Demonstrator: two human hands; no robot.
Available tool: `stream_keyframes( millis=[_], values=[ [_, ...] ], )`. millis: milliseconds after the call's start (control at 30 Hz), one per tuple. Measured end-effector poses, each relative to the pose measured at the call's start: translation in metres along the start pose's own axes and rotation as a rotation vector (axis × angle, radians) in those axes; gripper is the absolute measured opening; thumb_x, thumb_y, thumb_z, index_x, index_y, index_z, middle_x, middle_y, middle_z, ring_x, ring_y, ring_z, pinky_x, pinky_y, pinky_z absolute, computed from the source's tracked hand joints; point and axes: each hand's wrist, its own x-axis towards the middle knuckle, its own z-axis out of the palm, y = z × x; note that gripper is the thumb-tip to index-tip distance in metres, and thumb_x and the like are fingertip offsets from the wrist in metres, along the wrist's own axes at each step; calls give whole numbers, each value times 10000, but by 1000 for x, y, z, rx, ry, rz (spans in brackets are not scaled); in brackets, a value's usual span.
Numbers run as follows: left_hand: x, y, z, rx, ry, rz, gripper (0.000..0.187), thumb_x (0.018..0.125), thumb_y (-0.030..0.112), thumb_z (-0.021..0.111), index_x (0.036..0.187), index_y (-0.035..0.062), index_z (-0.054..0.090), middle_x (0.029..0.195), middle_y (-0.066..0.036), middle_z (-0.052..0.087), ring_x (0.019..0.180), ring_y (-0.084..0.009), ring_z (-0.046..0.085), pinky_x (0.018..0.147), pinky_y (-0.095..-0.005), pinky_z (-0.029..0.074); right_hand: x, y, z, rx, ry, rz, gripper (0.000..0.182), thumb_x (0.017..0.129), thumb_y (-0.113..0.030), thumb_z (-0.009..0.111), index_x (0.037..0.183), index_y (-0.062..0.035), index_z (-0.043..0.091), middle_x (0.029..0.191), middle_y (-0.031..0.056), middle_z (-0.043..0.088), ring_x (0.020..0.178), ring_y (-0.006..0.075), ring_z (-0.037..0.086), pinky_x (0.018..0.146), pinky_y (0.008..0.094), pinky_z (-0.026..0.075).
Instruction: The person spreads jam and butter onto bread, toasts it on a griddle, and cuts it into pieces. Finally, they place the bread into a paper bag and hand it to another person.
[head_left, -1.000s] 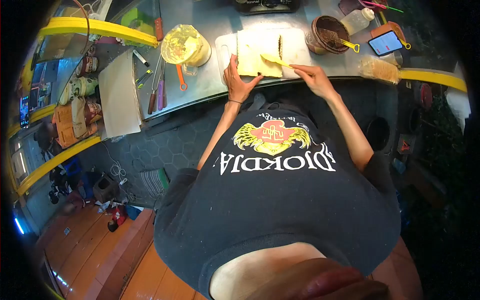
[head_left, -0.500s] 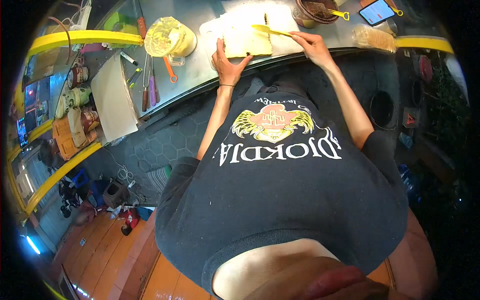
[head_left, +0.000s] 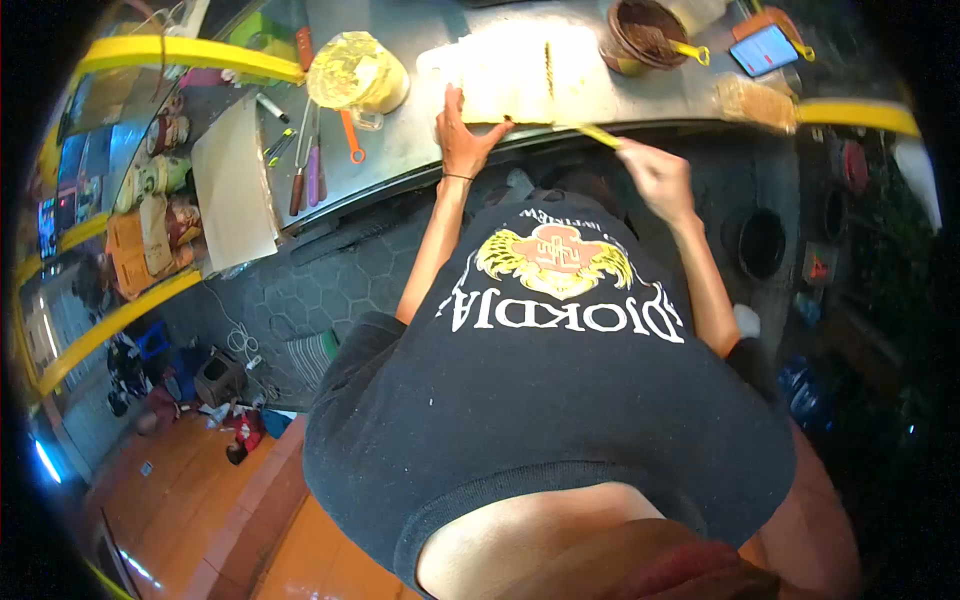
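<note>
A slab of bread (head_left: 510,85) lies on a white board (head_left: 590,90), both washed out by bright light, with a dark line across the slab. My left hand (head_left: 465,142) rests at its front left corner, thumb and fingers spread along the edges. In my right hand (head_left: 660,180), slightly blurred, is a yellow spatula (head_left: 598,134) by its handle, the blade near the slab's front right corner. A tub of pale yellow spread (head_left: 355,75) stands left of the board. To the right, a brown tub (head_left: 628,45) holds dark brown contents and a yellow-handled utensil (head_left: 692,50).
A phone (head_left: 764,50) and a bagged loaf (head_left: 755,104) lie at the right. On the left are an orange handle (head_left: 352,138), a purple-handled knife (head_left: 314,175), a marker (head_left: 272,107) and paper sheets (head_left: 235,185). Yellow frame bars (head_left: 190,55) border the counter.
My right hand has moved toward me with the spatula, from over the slab to its front right corner. My left hand stays at the slab; the view has shifted slightly.
</note>
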Motion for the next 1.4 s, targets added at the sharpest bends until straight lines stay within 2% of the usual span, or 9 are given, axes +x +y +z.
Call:
stream_keyframes(
  millis=[67, 267, 400, 700, 900, 1033, 1167, 1300, 1400],
  values=[
    [5, -11, -4, -82, -64, -39, 1070, 621, 408, 885, 1424, -35, 335, 1307, -244, 523, 1176, -366, 518, 1005, -436, 412, 18, -18, -30, 170, 187, 475, 192, 938, -157, 636, 1010, 1, 719, 717, -35, 603, 594, 50, 526, 541, 221, 438],
    [44, -21, -12, -855, 26, -720, 521, 869, 304, 698, 1233, -18, 510, 883, -98, 682, 687, -98, 601, 586, -220, 468, 100, -56, 41, 636, 109, 423, 213, 949, -237, 616, 932, -33, 675, 644, -49, 506, 521, 26, 421, 485, 208, 388],
    [64, -9, -24, -1155, -42, -669, 290, 921, 285, 584, 1062, 32, 593, 882, -94, 671, 605, -81, 551, 481, -218, 391, 163, -101, 116, 711, -204, 276, 209, 934, -220, 633, 913, -15, 674, 695, -34, 572, 573, 25, 487, 493, 194, 414],
    [74, -15, 68, -175, 34, 247, 392, 889, 123, 557, 1247, -28, 511, 1152, -207, 624, 1111, -325, 580, 919, -400, 448, 216, -106, 146, 489, -335, 73, 434, 921, -312, 614, 1188, 30, 600, 859, 180, 703, 690, 242, 689, 685, 361, 530],
    [79, 33, 54, -706, -173, -256, 722, 777, 338, 770, 1291, -67, 465, 1227, -218, 577, 1103, -284, 579, 934, -365, 469, 96, -20, 92, -374, -240, -150, 469, 891, -259, 640, 1312, -76, 544, 1488, 255, 312, 1394, 438, 261, 1106, 546, 248],
    [113, -5, 51, -509, 76, -117, 299, 899, 198, 674, 1128, 9, 637, 1008, -93, 676, 943, -158, 615, 869, -300, 490, 112, 13, 30, -141, -293, -71, 458, 869, -242, 660, 1277, -63, 554, 1122, 199, 646, 1130, 331, 580, 985, 413, 419],
    [177, 57, -6, -799, 140, -456, 459, 958, 442, 556, 1102, 9, 605, 979, -83, 680, 820, -139, 623, 718, -265, 508, 257, -17, -34, -133, 208, 208, 494, 839, -341, 712, 1196, -22, 591, 653, 113, 624, 679, 275, 643, 625, 374, 499],
    [225, 62, -16, -1530, -410, -673, 423, 951, 499, 532, 989, 79, 578, 572, 47, 428, 457, -78, 363, 430, -220, 273, 344, 35, -22, 90, -128, 469, 594, 792, -493, 720, 1169, -47, 610, 659, 66, 647, 544, 148, 604, 498, 289, 463],
    [235, 70, -31, -1058, -284, -584, 344, 954, 446, 553, 911, 105, 556, 549, 81, 328, 421, -45, 270, 407, -226, 234, 365, 65, -31, 436, -257, 606, 443, 853, -376, 660, 1169, -71, 599, 753, 83, 674, 527, 115, 587, 470, 260, 458]
  ],
)
